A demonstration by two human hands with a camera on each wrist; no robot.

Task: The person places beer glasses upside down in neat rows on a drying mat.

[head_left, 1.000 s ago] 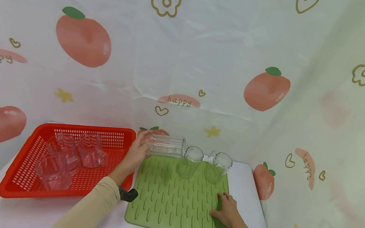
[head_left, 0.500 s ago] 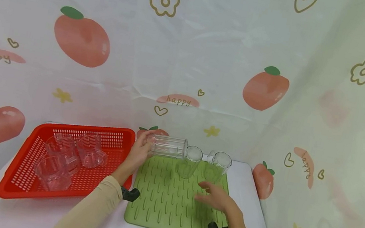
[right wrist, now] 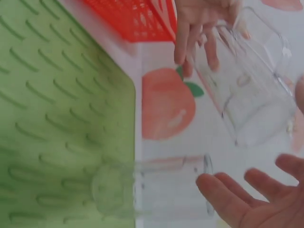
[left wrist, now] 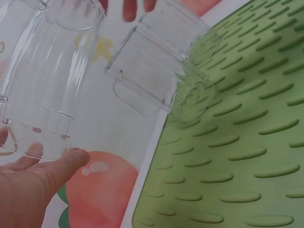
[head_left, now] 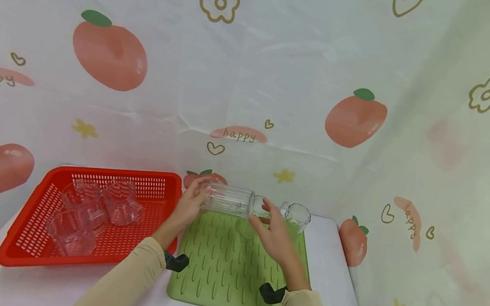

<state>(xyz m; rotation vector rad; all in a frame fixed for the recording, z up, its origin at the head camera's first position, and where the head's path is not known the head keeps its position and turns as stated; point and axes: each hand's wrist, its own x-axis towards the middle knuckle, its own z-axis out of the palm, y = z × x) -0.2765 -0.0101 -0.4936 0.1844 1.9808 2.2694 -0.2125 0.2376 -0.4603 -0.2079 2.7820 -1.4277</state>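
My left hand point(head_left: 189, 203) grips one end of a clear glass mug point(head_left: 229, 199), which lies sideways in the air above the far part of the green mat point(head_left: 223, 275). Its handle shows along the side in the right wrist view. My right hand point(head_left: 277, 235) is by the mug's other end, fingers spread and thumb apart; in the right wrist view a gap lies between these fingers point(right wrist: 213, 190) and the glass. Behind the right hand one mug point(head_left: 247, 228), partly hidden, stands on the mat, and another mug point(head_left: 298, 217) stands to its right.
To the left of the mat sits a red perforated basket point(head_left: 24, 259) holding several clear glass mugs point(head_left: 74, 229). A white cloth point(head_left: 339, 290) covers the table. Printed curtains point(head_left: 260, 68) rise close behind the mat and along the right side.
My right hand has moved from the mat's right side up and left to the held mug's end, with its fingers spreading. The held mug has shifted slightly right and down.
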